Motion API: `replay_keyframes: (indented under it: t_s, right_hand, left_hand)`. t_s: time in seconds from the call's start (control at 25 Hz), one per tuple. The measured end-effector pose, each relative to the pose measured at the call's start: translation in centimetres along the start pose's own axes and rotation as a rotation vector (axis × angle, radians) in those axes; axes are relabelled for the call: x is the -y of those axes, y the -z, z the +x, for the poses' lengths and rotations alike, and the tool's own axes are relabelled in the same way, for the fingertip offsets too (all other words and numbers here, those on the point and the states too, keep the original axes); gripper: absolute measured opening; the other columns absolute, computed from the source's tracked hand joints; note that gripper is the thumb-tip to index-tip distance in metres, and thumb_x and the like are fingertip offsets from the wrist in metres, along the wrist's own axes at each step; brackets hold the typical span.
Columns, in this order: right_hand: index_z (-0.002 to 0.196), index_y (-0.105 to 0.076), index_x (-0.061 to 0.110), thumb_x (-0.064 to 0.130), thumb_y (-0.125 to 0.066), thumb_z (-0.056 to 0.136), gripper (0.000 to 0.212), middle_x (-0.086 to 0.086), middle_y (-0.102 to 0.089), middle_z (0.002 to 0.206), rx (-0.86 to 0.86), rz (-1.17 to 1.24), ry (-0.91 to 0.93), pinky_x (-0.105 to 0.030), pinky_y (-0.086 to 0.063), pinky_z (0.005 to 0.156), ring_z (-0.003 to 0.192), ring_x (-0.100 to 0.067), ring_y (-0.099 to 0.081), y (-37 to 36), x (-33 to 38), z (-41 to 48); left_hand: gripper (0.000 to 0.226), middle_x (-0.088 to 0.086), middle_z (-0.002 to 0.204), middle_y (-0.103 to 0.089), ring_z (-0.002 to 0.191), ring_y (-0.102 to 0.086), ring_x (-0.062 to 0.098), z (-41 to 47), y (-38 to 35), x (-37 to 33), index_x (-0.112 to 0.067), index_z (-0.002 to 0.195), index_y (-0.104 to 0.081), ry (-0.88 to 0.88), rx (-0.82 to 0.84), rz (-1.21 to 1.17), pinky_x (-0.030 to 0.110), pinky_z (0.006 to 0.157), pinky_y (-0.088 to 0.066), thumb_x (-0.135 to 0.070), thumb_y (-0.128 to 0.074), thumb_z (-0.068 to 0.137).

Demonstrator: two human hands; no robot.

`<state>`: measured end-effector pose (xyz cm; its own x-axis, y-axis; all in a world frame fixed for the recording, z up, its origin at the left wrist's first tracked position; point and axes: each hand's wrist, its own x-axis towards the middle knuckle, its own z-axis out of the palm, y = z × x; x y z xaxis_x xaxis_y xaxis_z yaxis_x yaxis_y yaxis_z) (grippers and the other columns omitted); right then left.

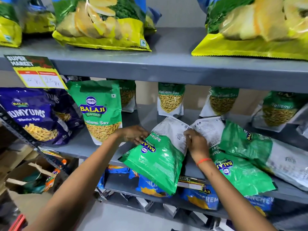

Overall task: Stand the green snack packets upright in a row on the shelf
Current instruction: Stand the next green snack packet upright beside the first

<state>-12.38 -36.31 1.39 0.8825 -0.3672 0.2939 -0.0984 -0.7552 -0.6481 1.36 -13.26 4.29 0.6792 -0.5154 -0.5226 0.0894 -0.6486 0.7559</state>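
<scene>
A green and white snack packet (158,155) lies face down at the front of the grey shelf (80,147), its green end hanging over the edge. My left hand (133,134) grips its left side and my right hand (196,142) grips its right side. Two more green packets lie flat to the right: one (236,170) under my right wrist, another (246,144) further right. One green packet (100,107) stands upright at the left. Several others stand at the back of the shelf, such as the middle one (170,99).
Purple snack bags (38,114) stand at the left of the same shelf under a yellow price tag (36,72). Yellow-green chip bags (103,24) fill the shelf above. Blue packets (200,195) sit on the shelf below. Cardboard boxes (25,177) stand on the floor at left.
</scene>
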Motion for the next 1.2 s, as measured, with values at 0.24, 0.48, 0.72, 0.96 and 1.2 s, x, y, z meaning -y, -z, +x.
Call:
replay_keyframes:
  t_s: [0.24,0.48,0.72,0.96,1.2]
  right_hand:
    - [0.117,-0.053,0.003,-0.010,-0.054,0.074,0.045,-0.017,-0.042,0.142,0.131,-0.295,0.175,-0.041,-0.044,0.098,0.129,-0.035,-0.043,-1.0,-1.8,-3.3]
    - [0.090,-0.066,0.003,-0.007,-0.065,0.076,0.017,-0.016,-0.068,0.108,-0.153,-0.035,0.255,-0.030,-0.044,0.083,0.095,-0.031,-0.067,-1.9,-2.4,-3.6]
    - [0.085,-0.058,0.002,0.000,-0.055,0.085,0.004,-0.025,-0.065,0.078,-0.348,0.147,0.127,-0.037,-0.039,0.063,0.073,-0.032,-0.058,-1.5,-0.2,0.0]
    - [0.084,-0.055,-0.002,-0.003,-0.057,0.084,0.002,-0.019,-0.060,0.074,-0.207,0.438,-0.075,-0.030,-0.042,0.066,0.071,-0.020,-0.052,-1.8,-0.3,3.1]
    - [0.112,-0.049,-0.002,-0.001,-0.067,0.075,0.041,-0.024,-0.061,0.113,0.136,0.433,-0.164,-0.040,-0.049,0.091,0.103,-0.031,-0.059,-2.4,-0.8,3.7]
  left_hand:
    - [0.027,-0.009,0.054,-0.035,0.044,-0.030,0.004,0.5,-0.6,2.3,-0.019,0.071,-0.047,0.020,0.045,-0.130,0.015,0.042,-0.027,-0.017,-0.043,0.098]
    - [0.034,-0.008,0.057,-0.067,0.048,-0.059,0.007,0.3,-0.3,2.6,-0.013,0.074,-0.066,-0.015,-0.087,-0.242,0.016,0.045,-0.044,-0.020,-0.042,0.097]
    - [0.043,0.006,0.051,-0.070,0.046,-0.068,0.011,0.9,0.7,-0.1,-0.008,0.070,-0.066,-0.068,-0.152,-0.895,0.020,0.042,-0.055,-0.010,-0.034,0.099]
    - [0.037,-0.001,0.051,-0.065,0.054,-0.071,0.014,1.7,0.5,-1.6,-0.014,0.068,-0.047,-0.091,-0.251,-0.779,0.024,0.046,-0.057,-0.025,-0.033,0.100]
    - [0.079,0.013,0.129,-0.055,0.118,-0.053,0.025,3.1,-3.7,0.5,-0.007,0.130,-0.037,-0.274,-0.225,-0.338,0.045,0.103,-0.044,0.006,-0.075,0.063]
